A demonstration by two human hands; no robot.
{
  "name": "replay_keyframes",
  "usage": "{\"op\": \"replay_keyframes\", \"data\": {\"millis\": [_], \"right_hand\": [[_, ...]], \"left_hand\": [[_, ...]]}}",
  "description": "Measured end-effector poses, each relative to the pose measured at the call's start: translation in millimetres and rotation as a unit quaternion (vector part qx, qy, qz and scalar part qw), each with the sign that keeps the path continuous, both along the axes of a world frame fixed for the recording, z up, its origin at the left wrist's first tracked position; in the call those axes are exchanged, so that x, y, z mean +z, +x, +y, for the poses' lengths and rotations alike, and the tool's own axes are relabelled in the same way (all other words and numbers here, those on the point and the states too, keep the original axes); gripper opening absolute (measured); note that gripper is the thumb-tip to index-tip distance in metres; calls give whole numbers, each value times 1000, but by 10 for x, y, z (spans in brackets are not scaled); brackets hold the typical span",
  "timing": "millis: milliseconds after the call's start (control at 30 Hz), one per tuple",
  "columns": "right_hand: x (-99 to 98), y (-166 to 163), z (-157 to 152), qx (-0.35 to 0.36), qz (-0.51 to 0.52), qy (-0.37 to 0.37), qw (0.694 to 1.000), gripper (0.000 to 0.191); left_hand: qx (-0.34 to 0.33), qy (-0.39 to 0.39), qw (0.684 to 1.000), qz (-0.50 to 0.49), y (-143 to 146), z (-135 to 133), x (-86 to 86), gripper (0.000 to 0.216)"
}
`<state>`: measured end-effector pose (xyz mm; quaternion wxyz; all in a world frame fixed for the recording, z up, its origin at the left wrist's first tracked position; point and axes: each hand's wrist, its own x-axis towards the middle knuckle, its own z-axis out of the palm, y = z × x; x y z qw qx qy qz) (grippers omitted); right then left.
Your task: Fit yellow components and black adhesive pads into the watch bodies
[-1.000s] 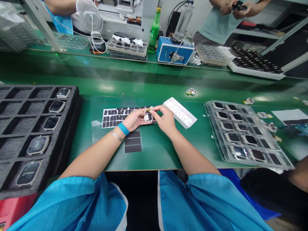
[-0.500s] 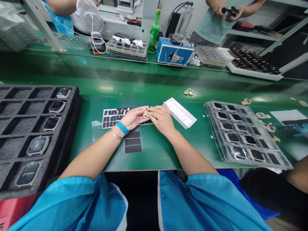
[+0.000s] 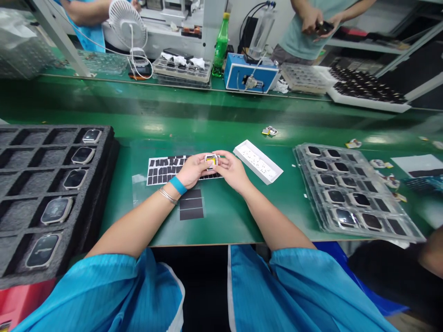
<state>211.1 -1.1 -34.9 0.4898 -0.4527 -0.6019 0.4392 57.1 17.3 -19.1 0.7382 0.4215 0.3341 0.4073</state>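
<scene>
Between my two hands is a small watch-sized part [image 3: 211,161], silvery at the rim with a yellow patch facing up. My left hand [image 3: 193,171] is closed on its left side, the thumb lying over it. My right hand [image 3: 232,170] grips the same part from the right with thumb and fingers. Below them lies a white sheet of black stickers [image 3: 162,170], partly covered by my hands. Nearer me are black rectangular strips [image 3: 191,204] on clear film. A white box [image 3: 275,177] holding tiny pieces sits just right of my right hand.
A grey foam tray [image 3: 104,184] with several watches stands at left. Stacked clear trays [image 3: 380,186] of watch faces are at right. Behind are a fan [image 3: 128,23], green bottle [image 3: 220,46] and blue box [image 3: 251,74]. Two people are across the bench; another is at right.
The part has turned so its yellow patch now faces up more plainly. My right hand has shifted from over it to its right side.
</scene>
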Motion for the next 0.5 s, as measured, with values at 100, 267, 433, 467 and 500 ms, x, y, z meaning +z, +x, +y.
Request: {"op": "replay_keyframes", "data": {"millis": [100,267,433,467,500], "right_hand": [[58,31,-23,-30,-52,64,996,28],[104,50,-59,-56,-177,123,975,20],[129,110,-44,-25,-237,148,960,23],[130,125,-40,-17,-250,158,955,24],[129,139,-38,-13,-264,169,949,25]], "left_hand": [[18,60,995,74,31,-57,4,60],[25,114,986,116,46,-124,-11,91],[-12,142,980,141,27,-108,-17,97],[-11,151,977,152,22,-107,-16,97],[-8,158,974,161,17,-108,-14,97]]}}
